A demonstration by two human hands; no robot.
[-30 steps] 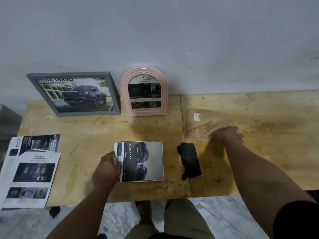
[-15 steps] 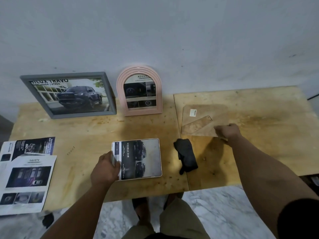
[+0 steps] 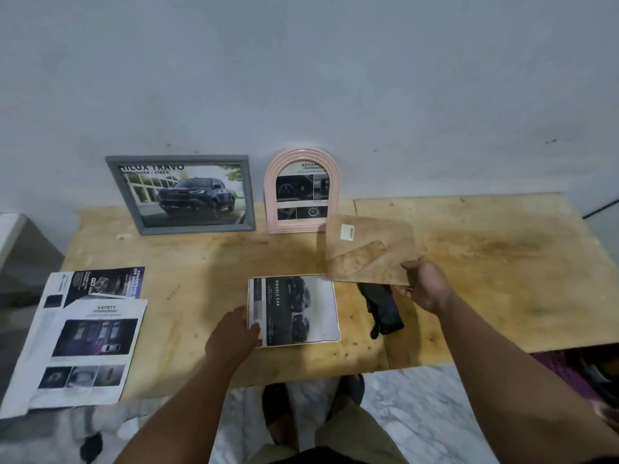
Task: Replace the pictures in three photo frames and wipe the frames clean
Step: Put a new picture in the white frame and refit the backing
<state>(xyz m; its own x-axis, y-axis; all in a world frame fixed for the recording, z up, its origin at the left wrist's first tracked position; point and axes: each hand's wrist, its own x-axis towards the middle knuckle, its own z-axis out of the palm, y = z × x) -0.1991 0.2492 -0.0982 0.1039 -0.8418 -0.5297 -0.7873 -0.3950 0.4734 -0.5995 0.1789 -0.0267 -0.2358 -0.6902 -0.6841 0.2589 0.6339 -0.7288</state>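
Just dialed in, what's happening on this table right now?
The left hand steadies a flat frame with a car picture face up. The right hand holds the brown backing board lifted above a black cloth. A grey frame and pink arched frame lean against the wall.

The backing board (image 3: 368,251) hides the far end of the black cloth (image 3: 383,309) and the pink frame's (image 3: 301,190) near right corner; the leaflets' (image 3: 80,343) small print is unreadable.
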